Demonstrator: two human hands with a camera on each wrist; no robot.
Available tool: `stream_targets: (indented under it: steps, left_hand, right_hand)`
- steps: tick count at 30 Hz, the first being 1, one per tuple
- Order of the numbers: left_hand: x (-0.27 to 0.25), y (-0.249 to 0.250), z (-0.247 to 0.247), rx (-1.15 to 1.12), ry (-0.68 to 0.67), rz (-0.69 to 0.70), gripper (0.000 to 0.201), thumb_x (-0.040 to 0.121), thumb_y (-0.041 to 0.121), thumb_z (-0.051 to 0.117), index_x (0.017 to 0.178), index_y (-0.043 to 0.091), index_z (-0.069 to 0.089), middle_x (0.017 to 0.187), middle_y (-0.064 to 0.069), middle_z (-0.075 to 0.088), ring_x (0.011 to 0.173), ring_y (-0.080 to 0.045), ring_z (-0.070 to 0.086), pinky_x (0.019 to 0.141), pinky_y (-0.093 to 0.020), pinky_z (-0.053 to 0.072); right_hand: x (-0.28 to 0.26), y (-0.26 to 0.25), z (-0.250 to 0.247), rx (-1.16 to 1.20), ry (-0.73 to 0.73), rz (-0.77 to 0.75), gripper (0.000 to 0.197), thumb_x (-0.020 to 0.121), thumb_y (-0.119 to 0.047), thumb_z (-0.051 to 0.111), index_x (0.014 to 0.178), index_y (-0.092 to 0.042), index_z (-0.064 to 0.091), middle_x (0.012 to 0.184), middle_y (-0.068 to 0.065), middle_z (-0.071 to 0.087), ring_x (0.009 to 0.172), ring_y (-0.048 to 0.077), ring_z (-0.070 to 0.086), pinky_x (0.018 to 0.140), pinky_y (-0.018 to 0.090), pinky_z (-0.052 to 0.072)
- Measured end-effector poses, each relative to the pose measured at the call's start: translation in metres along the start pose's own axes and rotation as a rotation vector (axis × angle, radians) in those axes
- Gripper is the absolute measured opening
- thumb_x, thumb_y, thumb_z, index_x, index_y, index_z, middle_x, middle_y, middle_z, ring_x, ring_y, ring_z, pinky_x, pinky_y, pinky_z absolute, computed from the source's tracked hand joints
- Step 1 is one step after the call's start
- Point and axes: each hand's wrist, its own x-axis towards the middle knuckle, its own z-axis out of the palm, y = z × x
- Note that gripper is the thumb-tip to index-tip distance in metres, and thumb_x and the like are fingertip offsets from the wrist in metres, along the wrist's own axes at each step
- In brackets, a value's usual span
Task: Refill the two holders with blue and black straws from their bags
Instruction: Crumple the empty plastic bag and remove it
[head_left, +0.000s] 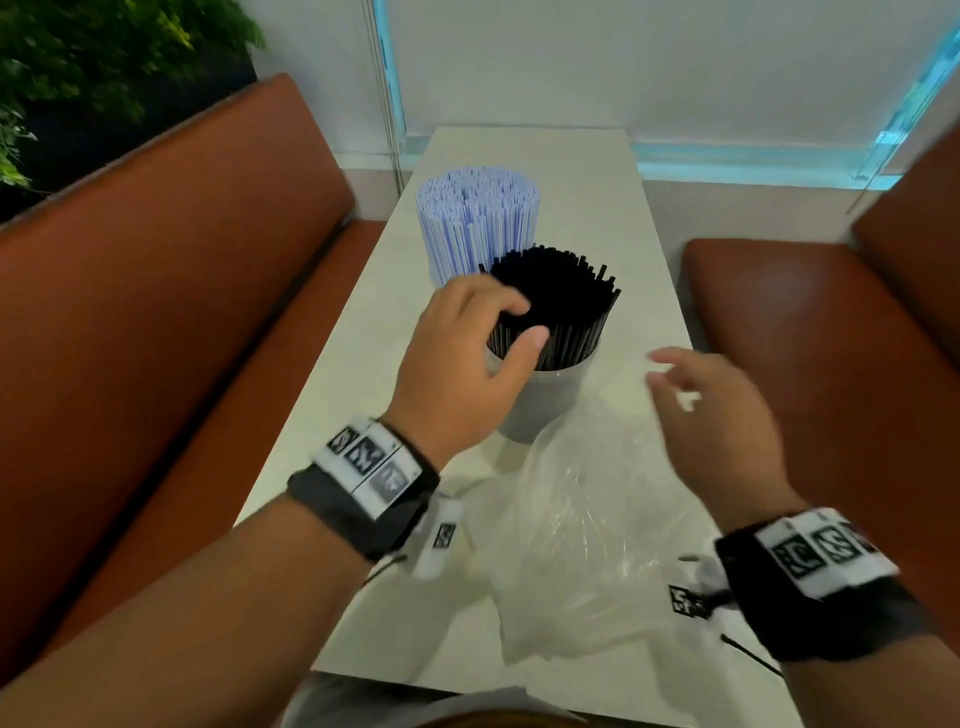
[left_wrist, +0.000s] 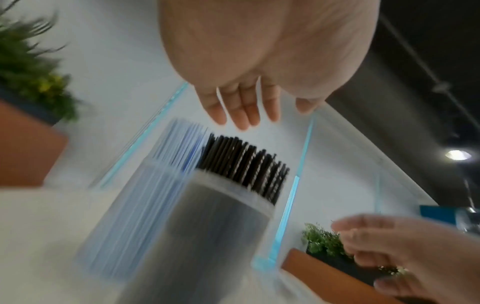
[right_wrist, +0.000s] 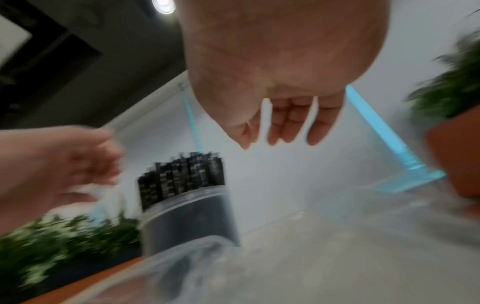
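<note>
Black straws fill a grey translucent holder in the middle of the table. Behind it stands a second holder packed with blue straws. My left hand hovers at the left side of the black straws, thumb and fingers spread and relaxed; in the left wrist view its fingers hang straight above the straw tips without holding any. My right hand is blurred, open and empty, over the table to the right of the holder. An empty clear plastic bag lies crumpled in front of the holder.
The pale table is narrow, with orange bench seats on the left and right. One loose black straw lies near the table's front right edge under my right wrist. Green plants stand behind the left bench.
</note>
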Motion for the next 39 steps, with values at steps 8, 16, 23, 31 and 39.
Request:
stream_targets:
  steps: [8,16,23,31,39]
  left_hand:
    - [-0.080,0.004,0.076,-0.315,-0.648,-0.850,0.125,0.055,0.093,0.064,0.155,0.028,0.027,0.155,0.006,0.041,0.139,-0.018,0.045,0.112,-0.042,0.042]
    - [-0.078,-0.011,0.077,-0.531,-0.300,-0.974,0.004,0.087,0.028,0.072,0.086,0.026,0.069,0.074,0.013,0.069,0.061,-0.008,0.065,0.059,-0.028,0.053]
    - [-0.105,-0.030,0.023,-0.511,-0.246,-1.029,0.021,0.090,0.037,0.070,0.080,0.021,0.060,0.064,0.003,0.060,0.053,-0.015,0.054,0.047,-0.028,0.044]
    - [-0.143,-0.030,0.027,-0.211,-0.572,-1.213,0.087,0.076,0.068,0.070,0.142,0.016,0.044,0.120,0.002,0.060,0.097,-0.017,0.065,0.064,-0.029,0.056]
    - [-0.143,-0.017,0.036,-0.294,-0.610,-1.150,0.077,0.069,0.063,0.074,0.128,0.018,0.054,0.122,0.000,0.066,0.103,-0.021,0.067,0.086,-0.039,0.057]
  right_hand:
    - [-0.022,0.062,0.017,0.013,-0.381,0.615,0.080,0.083,-0.061,0.072,0.140,-0.007,0.054,0.137,0.011,0.062,0.127,0.030,0.056,0.106,0.041,0.044]
    - [-0.027,0.055,0.025,0.372,-0.184,0.499,0.020,0.100,-0.022,0.044,0.086,-0.035,0.051,0.084,0.001,0.064,0.067,0.017,0.063,0.053,0.030,0.048]
    - [-0.022,0.042,0.016,0.127,-0.212,0.368,0.040,0.100,-0.047,0.053,0.127,-0.018,0.052,0.104,-0.010,0.058,0.100,0.020,0.059,0.083,0.031,0.040]
    - [-0.059,0.047,0.016,-0.411,-0.564,0.797,0.122,0.060,-0.103,0.037,0.134,-0.008,0.058,0.145,0.019,0.040,0.133,0.040,0.036,0.112,0.053,0.033]
    - [-0.053,0.040,0.007,-0.116,-0.620,0.767,0.074,0.071,-0.074,0.073,0.102,-0.009,0.058,0.085,0.001,0.058,0.075,0.024,0.062,0.061,0.031,0.043]
